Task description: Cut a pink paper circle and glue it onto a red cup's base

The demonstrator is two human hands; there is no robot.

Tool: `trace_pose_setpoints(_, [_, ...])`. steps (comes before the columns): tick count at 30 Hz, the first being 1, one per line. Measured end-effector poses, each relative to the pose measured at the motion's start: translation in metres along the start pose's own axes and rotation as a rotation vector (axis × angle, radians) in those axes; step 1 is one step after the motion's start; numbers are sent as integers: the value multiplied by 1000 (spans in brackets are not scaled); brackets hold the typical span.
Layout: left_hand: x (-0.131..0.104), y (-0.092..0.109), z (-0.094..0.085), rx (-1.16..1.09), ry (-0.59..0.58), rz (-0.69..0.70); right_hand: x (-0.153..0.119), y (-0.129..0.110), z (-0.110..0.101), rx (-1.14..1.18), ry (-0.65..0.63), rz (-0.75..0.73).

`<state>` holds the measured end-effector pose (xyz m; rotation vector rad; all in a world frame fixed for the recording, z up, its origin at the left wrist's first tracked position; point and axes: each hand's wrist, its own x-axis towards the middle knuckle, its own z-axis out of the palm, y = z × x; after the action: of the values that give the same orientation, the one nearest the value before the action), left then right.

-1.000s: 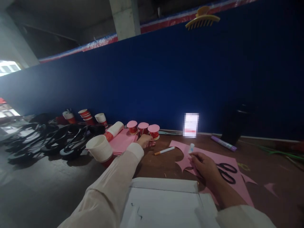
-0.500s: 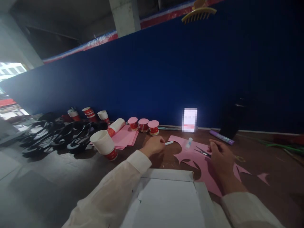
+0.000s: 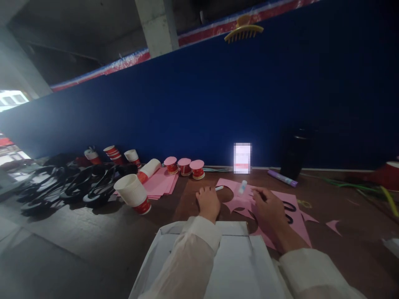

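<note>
**Closing on a pen beside cut pink paper**

Seen from the head camera, the left hand [image 3: 208, 202] is laid on the brown tabletop [image 3: 349, 232] with its fingers curled over one end of a pen [image 3: 219, 188]; only the pen's white tip is shown, poking out just beyond the knuckles toward the pink sheet [image 3: 297, 224]. The pen's long axis is run roughly across the view, from the left hand toward that sheet, so the left hand is plainly the nearer of the two. Whether the pen is truly pinched or merely covered cannot be told.

The right hand [image 3: 268, 205] is rested on the pink sheet, fingers loosely bent, beside black scissors [image 3: 289, 209] whose handles are partly hidden under it; whether they are gripped cannot be told. A small glue stick [image 3: 242, 187] is lying on the sheet's far edge, between the two hands.

Nearer the viewer than the sheet, an open white box [image 3: 237, 265] is crossed by both white sleeves. Left of the sheet, three pink-topped cups [image 3: 183, 165], a stack of pink paper [image 3: 160, 185] and a tilted paper cup [image 3: 134, 193] are set out. Behind the sheet, a blue partition [image 3: 218, 95] is raised, a yellow hair claw [image 3: 243, 30] clipped to its top.
</note>
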<state>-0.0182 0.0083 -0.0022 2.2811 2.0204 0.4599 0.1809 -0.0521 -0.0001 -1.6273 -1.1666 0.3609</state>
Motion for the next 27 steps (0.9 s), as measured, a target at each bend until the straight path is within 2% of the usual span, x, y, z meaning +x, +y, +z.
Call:
trace_pose_setpoints(5, [-3,6,3,-24,-35,18,1,4,1,-42,-24,5])
trace_pose_setpoints(8, [-7,8,-7,-56,-54,57,2,7,0,-63,-42,1])
trace_pose_setpoints(9, [-8,6,-16,-61,-45,59,2,8,0,-69,-47,1])
trace_pose_setpoints(11, [-10,-2,-46,-63,27,8,2,8,-1,-74,-61,1])
trace_pose_setpoints(15, [-15,-37,-132,-26,336,-184,0,3,-1,-75,-101,22])
trace_pose_setpoints(17, [-20,-62,-172,29,415,-302,-1,2,-1,-83,-113,40])
trace_pose_setpoints(19, [-26,-89,-202,83,398,-395,0,3,0,-77,-138,30])
trace_pose_setpoints(21, [-32,-115,-220,172,316,-467,1,7,2,-68,-170,14])
trace_pose_setpoints(23, [-36,-136,-229,235,157,-531,2,10,3,-81,-191,19])
trace_pose_setpoints(25, [-40,-150,-232,300,62,-578,3,13,4,-94,-210,14])
trace_pose_setpoints(27, [-42,-157,-232,335,20,-518,4,16,5,-92,-231,3])
